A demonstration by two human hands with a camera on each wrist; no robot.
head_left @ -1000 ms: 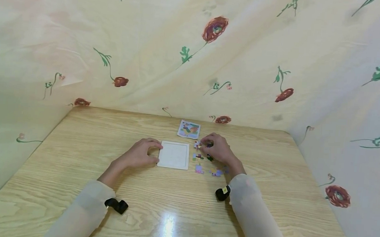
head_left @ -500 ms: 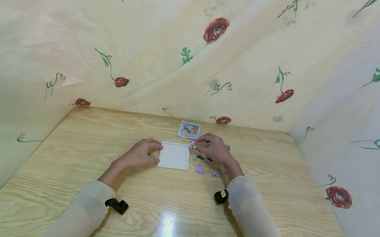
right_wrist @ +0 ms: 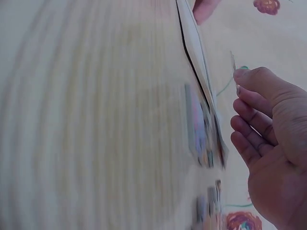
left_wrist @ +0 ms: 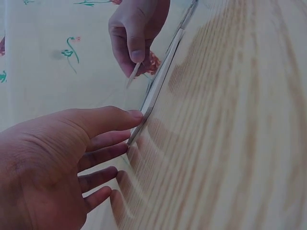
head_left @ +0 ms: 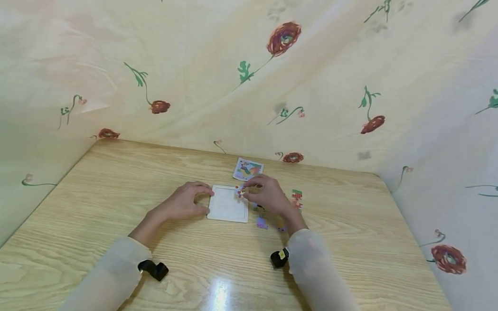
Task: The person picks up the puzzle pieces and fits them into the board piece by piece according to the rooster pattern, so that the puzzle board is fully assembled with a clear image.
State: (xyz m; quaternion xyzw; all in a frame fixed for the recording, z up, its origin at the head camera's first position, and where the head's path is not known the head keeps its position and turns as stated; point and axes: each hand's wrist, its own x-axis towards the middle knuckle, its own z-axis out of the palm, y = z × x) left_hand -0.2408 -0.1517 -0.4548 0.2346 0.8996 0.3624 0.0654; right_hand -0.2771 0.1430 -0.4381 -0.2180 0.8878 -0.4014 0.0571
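A white square puzzle tray point(head_left: 224, 208) lies flat on the wooden table. The left hand point(head_left: 184, 200) rests at its left edge, thumb and fingertips spread apart and touching the rim, as the left wrist view shows too. Over the tray's upper right corner, the right hand point(head_left: 268, 195) pinches a small jigsaw piece point(head_left: 240, 192) between thumb and forefinger. Seen edge-on in the right wrist view, the piece point(right_wrist: 233, 64) is held above the table while the other fingers stay loosely bent. Several loose jigsaw pieces point(head_left: 262, 222) lie right of the tray, partly hidden by the right hand.
A printed picture card point(head_left: 244, 167) lies behind the tray, its lower right part close to the right hand. Red and green pieces point(head_left: 296, 200) sit beyond the right wrist. Flower-patterned cloth point(head_left: 202, 86) hangs around the back and sides of the table point(head_left: 190, 275).
The right hand has lifted the jigsaw piece from the loose pieces and carried it left over the tray's upper right corner. The left hand has stayed at the tray's edge.
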